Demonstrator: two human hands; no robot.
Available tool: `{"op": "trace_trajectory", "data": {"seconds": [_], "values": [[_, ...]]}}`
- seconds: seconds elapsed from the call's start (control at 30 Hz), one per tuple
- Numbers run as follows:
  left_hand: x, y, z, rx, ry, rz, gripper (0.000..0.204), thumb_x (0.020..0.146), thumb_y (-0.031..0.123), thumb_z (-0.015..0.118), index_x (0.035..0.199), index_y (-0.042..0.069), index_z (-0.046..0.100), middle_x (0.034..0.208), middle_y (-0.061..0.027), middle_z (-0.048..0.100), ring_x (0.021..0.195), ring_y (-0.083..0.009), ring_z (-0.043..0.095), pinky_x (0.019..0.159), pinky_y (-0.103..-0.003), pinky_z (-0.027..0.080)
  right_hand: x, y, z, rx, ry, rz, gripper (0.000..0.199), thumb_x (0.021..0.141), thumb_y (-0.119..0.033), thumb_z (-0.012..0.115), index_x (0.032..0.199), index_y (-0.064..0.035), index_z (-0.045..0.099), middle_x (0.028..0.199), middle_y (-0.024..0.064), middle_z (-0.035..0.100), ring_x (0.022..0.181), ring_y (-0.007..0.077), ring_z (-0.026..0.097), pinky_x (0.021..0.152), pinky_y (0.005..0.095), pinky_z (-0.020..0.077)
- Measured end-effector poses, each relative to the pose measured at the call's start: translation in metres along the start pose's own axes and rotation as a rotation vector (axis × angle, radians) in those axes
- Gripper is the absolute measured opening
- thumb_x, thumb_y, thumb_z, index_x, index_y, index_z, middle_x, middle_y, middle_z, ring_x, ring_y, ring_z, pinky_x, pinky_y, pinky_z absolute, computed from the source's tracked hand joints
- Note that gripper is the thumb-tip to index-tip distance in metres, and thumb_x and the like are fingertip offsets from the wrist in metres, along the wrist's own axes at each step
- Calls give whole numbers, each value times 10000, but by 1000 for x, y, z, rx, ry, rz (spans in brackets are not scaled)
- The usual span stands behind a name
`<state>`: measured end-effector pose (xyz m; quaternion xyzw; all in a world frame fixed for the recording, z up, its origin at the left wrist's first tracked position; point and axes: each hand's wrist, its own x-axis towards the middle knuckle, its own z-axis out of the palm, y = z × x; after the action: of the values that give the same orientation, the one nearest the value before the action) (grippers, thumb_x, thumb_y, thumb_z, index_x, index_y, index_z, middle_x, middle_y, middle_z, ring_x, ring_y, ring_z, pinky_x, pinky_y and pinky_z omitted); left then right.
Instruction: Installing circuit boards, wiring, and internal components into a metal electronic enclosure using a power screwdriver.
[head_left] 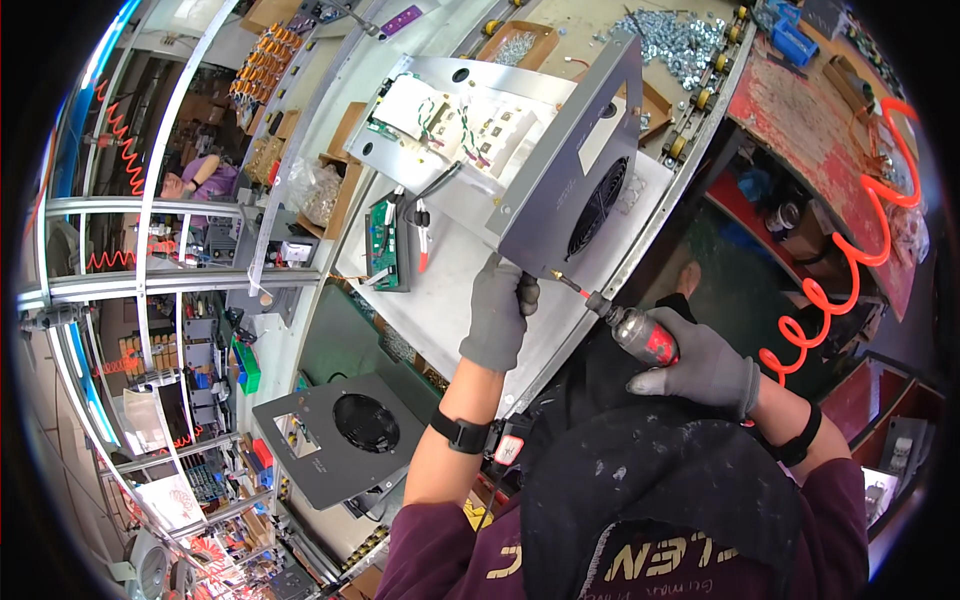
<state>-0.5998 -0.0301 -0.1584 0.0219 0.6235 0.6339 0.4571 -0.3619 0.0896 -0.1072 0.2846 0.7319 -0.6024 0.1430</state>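
A grey metal panel [560, 165] with a round black fan grille [600, 208] stands tilted on edge in front of me, joined to a bright metal chassis plate [430, 85] that carries circuit parts. Closed at the panel's lower corner is my gloved left hand [497, 315], its fingers curled against the edge. My gloved right hand [700, 362] wraps round an air screwdriver [643, 335]. The bit of this tool points at the panel's lower edge, close to it; whether it touches a screw I cannot tell. Left of the panel, a green circuit board [383, 243] stands by cables and a red-tipped pen-like piece [423, 255].
A similar fan panel [335, 435] lies at lower left. Loose screws [665, 45] and a cardboard tray of small hardware [515, 45] sit beyond the chassis. A red coiled air hose [850, 280] hangs at right beside a worn red bench [800, 115]. Another person [205, 175] is at far left.
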Motion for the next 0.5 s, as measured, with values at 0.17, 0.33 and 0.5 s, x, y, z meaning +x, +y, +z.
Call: {"op": "trace_trajectory", "data": {"seconds": [0.17, 0.33, 0.5], "values": [[5, -5, -4, 81, 6, -1, 151, 865, 181, 561, 811, 51, 508, 692, -46, 476, 510, -111, 428, 412, -245, 291, 6, -4, 5, -43, -1, 29, 774, 687, -494, 753, 1245, -60, 440, 1009, 207, 633, 974, 358, 619, 852, 383, 469], [11, -7, -7, 46, -43, -35, 358, 788, 9, 424, 1137, -69, 440, 682, -103, 539, 455, -142, 483, 372, -248, 357, 5, -7, 8, -23, 37, 15, 750, 693, -491, 749, 1231, -58, 456, 1006, 216, 630, 971, 360, 618, 844, 382, 470], [12, -8, -8, -31, -65, -9, 293, 872, 96, 463, 1122, -56, 449, 680, -86, 533, 481, -137, 493, 383, -245, 365, 5, -14, 8, 60, 44, -20, 704, 710, -474, 741, 1209, -53, 478, 1005, 214, 631, 955, 357, 620, 831, 379, 468]]}}
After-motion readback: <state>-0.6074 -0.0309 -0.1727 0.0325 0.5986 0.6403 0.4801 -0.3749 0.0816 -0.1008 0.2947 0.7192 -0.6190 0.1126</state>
